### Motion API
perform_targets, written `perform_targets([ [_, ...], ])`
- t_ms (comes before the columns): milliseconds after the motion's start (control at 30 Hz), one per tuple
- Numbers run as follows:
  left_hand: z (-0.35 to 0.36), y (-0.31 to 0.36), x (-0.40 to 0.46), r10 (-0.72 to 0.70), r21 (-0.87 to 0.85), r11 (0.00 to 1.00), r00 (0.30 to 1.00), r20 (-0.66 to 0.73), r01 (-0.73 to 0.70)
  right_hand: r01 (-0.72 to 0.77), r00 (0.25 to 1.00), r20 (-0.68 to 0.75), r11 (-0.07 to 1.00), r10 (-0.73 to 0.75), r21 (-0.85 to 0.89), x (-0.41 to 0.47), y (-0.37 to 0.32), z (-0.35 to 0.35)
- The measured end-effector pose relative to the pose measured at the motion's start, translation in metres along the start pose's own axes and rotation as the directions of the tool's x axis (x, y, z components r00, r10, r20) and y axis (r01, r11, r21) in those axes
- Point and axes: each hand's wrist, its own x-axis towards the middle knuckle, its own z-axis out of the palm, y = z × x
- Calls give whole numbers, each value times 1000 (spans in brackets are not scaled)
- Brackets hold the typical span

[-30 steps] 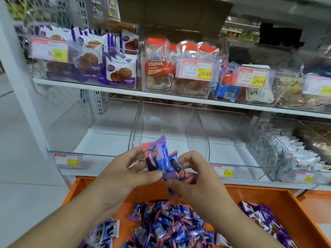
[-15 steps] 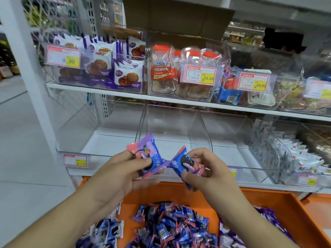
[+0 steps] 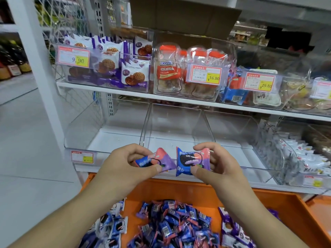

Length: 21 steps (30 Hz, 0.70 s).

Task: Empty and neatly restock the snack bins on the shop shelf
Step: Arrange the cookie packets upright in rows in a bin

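Both held snack packets [image 3: 191, 162] are blue, purple and pink with a black-and-white cookie print; the crate [image 3: 279, 210] is orange; price tags [image 3: 205, 75] are red-and-yellow.

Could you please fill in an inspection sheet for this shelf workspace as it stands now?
Surface: white lower shelf carrying clear bins.
Job's things: clear middle bin holds nothing visible; orange crate below holds a heap of wrapped cookie packets.
Clutter: nothing seen.
Grippers: left hand pinches one cookie packet; right hand pinches another packet, both in front of the middle bin.
Cables: nothing seen.
Surroundings: upper shelf bins of waffle biscuits and cakes with price tags; cardboard box above.
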Motion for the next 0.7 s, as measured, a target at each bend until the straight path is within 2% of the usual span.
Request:
perform_targets([
  [100,-2,0,1,44,47,998,999,-10,-44,11,999,39,1000,-12,23,0,-4,-1],
  [300,-2,3,0,99,141,984,993,68,-107,40,990,139,985,-17,-171,-4,-7,10],
  [400,1,5,-1,93,55,993,985,148,-102,35,988,154,966,6,-257,-3,-8,16],
  [567,1,7,9,116,21,992,956,270,-126,-39,980,181,976,78,-213,6,-11,17],
  [700,1,8,31,135,-72,990,948,288,-119,-38,993,98,974,61,-224,30,-9,19],
])
